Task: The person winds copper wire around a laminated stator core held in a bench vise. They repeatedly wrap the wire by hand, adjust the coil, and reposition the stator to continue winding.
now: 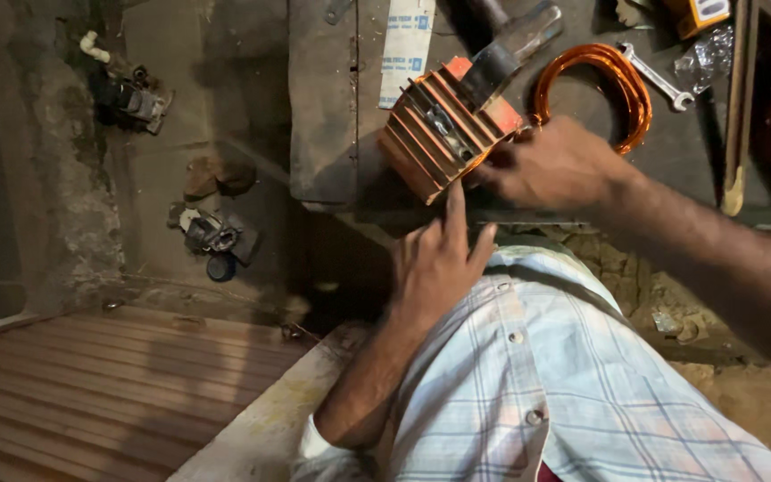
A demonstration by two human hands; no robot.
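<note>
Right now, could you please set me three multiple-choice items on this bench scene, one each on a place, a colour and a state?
1. Where does the spanner lie?
A. right of the copper wire coil
B. on the wooden boards
C. on the shirt

2. What colour is the finned block?
A. orange
B. green
C. white

3. How is the left hand?
A. a fist
B. fingers spread, forefinger at the block
C. gripping the spanner

Answers: 1 A, it rests on the bench beside the coil; 2 A, its fins are orange; 3 B, open fingers, while the right hand grips the block.
</note>
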